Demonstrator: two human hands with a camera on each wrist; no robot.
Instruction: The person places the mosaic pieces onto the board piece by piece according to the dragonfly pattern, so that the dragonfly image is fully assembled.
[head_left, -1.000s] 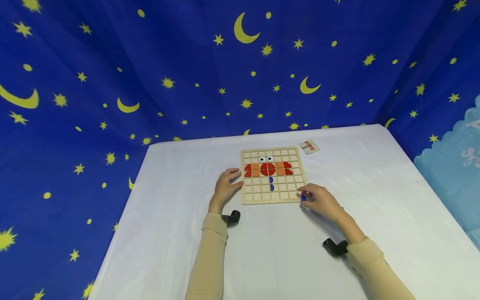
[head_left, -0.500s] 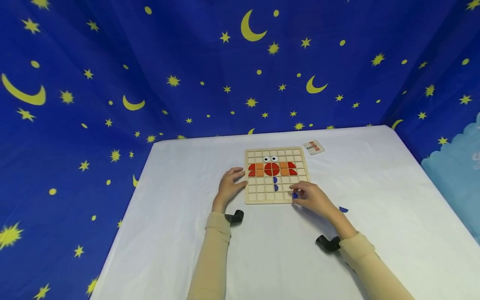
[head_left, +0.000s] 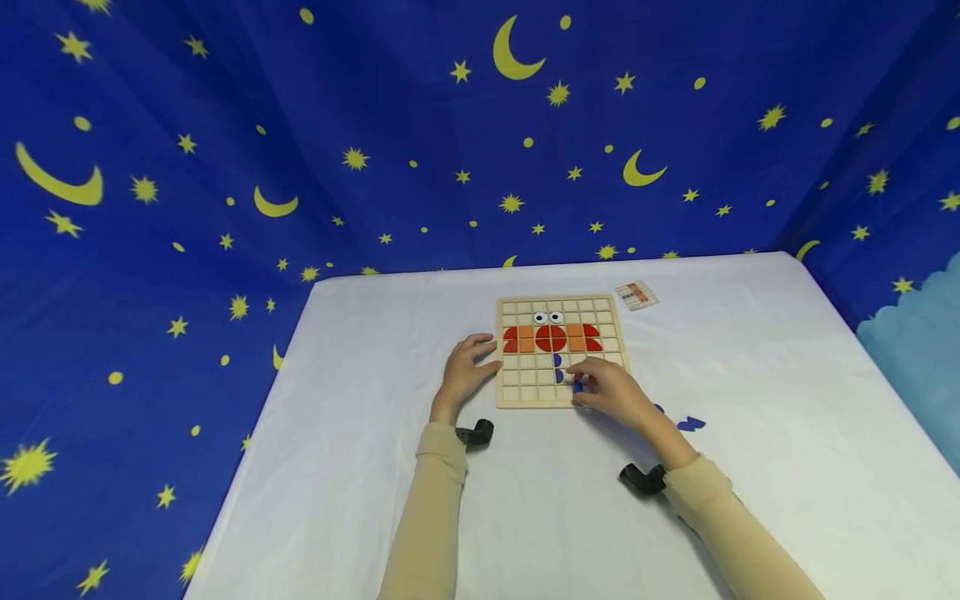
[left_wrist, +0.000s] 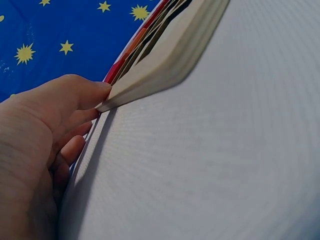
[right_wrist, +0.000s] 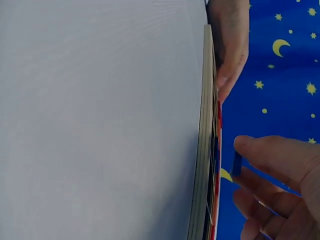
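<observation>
A square wooden grid board point(head_left: 528, 395) lies on the white table. On it, two googly-eye pieces point(head_left: 548, 318), a red circle made of pieces point(head_left: 551, 338), orange squares, red quarter pieces and two blue half-round pieces point(head_left: 558, 361) form a figure. My left hand point(head_left: 465, 372) rests at the board's left edge, its thumb point(left_wrist: 95, 93) touching the rim. My right hand point(head_left: 613, 392) is over the lower right part of the board. Between thumb and fingers it pinches a blue puzzle piece point(right_wrist: 237, 163), seen nearly edge-on, a little above the board; its full outline is hidden.
Several loose blue pieces point(head_left: 691, 423) lie on the table right of the board, partly behind my right wrist. A small pattern card point(head_left: 637, 295) lies beyond the board's upper right corner. A blue star-and-moon cloth point(head_left: 420, 125) hangs behind the table.
My right hand has moved left from the board's lower right corner to over its lower rows, carrying the blue piece. Loose blue pieces have come into sight behind the wrist. My left hand stays put.
</observation>
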